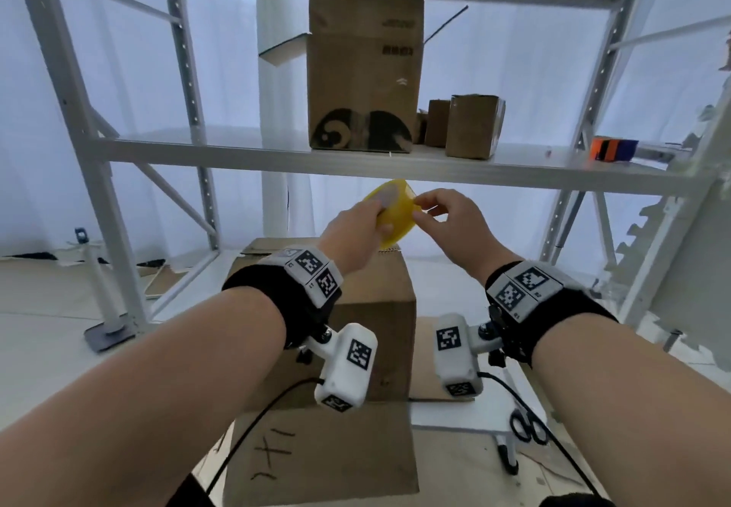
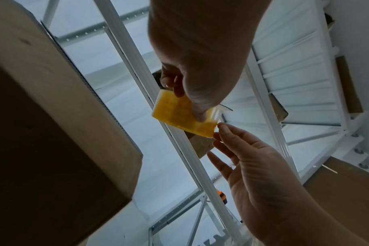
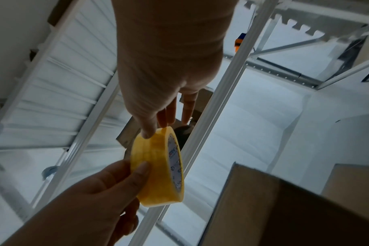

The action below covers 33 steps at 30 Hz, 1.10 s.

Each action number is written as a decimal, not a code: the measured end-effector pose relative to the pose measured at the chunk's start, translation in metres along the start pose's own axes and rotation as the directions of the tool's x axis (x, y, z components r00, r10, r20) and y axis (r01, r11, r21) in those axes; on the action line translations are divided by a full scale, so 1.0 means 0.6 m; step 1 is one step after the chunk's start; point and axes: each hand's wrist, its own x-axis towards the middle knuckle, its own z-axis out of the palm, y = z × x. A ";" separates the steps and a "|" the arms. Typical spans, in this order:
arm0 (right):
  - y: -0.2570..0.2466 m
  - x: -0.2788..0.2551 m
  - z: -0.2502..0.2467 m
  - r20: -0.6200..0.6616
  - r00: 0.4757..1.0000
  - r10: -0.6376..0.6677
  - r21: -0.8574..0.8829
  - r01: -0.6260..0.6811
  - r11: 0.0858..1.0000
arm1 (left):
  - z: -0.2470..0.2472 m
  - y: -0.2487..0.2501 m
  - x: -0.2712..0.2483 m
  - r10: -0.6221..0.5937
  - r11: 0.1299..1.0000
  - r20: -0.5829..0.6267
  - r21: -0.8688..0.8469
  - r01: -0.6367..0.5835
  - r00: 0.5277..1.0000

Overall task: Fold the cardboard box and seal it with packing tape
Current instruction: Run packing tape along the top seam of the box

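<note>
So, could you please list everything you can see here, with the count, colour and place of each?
tape roll: one, yellow, held up between both hands below the shelf edge
cardboard box: one, brown, standing under the hands on flat cardboard
flat cardboard: one sheet, brown with black marks, in front of the box
shelving rack: one, white metal, behind the box
shelf boxes: one tall and at least two small, brown, on the middle shelf
orange and black object: one, right end of the shelf
scissors: one pair, black, low right
left hand: grips the roll
right hand: pinches at the roll's edge
</note>
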 end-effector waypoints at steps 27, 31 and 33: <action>-0.032 0.093 0.237 0.108 0.992 -0.064 0.177 0.044 0.983 | -0.044 -0.198 -0.021 -0.326 0.929 -0.136 -0.232 0.290 0.936; -0.040 0.091 0.234 0.200 0.979 -0.031 0.261 -0.022 0.965 | -0.041 -0.197 -0.020 -0.356 0.916 -0.125 -0.243 0.320 0.926; -0.039 0.091 0.231 0.275 0.960 -0.046 0.278 -0.034 0.960 | -0.040 -0.201 -0.018 -0.366 0.916 -0.131 -0.225 0.332 0.921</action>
